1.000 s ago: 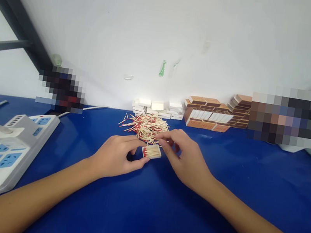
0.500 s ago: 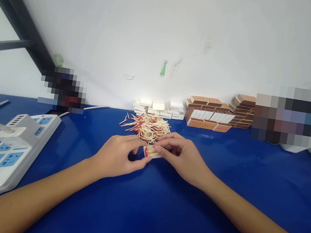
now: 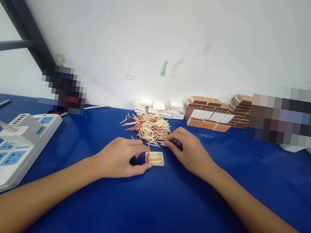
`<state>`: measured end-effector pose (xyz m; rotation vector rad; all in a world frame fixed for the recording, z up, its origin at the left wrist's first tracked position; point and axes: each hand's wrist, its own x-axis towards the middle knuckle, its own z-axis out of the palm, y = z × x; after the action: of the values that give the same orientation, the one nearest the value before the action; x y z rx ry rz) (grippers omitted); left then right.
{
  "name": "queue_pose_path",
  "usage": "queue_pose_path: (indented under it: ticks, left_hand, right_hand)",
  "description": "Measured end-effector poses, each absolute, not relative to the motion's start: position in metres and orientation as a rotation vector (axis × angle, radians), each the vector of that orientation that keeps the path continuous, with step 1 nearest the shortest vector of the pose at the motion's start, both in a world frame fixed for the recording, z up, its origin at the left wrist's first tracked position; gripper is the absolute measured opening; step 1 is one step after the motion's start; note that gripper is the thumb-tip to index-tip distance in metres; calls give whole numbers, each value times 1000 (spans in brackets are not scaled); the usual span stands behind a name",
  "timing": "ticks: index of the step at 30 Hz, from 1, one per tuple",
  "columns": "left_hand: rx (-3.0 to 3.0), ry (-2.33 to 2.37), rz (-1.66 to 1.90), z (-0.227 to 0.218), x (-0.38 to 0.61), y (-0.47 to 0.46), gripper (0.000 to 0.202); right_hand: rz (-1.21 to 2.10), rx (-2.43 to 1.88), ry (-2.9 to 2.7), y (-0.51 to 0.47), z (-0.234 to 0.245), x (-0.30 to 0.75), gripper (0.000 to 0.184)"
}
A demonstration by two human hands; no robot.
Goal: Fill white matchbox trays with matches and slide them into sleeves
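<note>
A small white matchbox tray (image 3: 155, 158) filled with red-tipped matches lies flat on the blue table (image 3: 158, 211). My left hand (image 3: 118, 158) curls around its left end, thumb and forefinger touching the tray. My right hand (image 3: 190, 150) rests just behind and right of the tray, with its fingertips pinched at the near edge of the loose pile of matches (image 3: 148, 126). What those fingertips hold is too small to see.
White inner trays (image 3: 158, 108) and brown matchbox sleeves (image 3: 216, 112) are stacked along the wall. A white and blue power strip (image 3: 5, 148) with a plugged-in adapter lies at the left. Metal rods lie at the far left edge.
My right hand let go of the tray and moved back to the match pile. The tray now lies flat and slightly nearer to me, still under my left fingers.
</note>
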<state>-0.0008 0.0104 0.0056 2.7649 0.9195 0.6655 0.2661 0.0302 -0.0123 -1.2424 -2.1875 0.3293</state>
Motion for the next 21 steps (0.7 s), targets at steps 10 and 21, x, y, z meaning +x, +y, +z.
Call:
queue_pose_path:
  ticks: [10, 21]
  left_hand:
    - [2783, 931, 670, 4, -1, 11, 28]
    - [2800, 935, 663, 6, 0, 11, 29]
  right_hand:
    - [366, -1363, -2324, 30, 0, 279, 14]
    - [433, -1245, -2378, 28, 2, 279, 9]
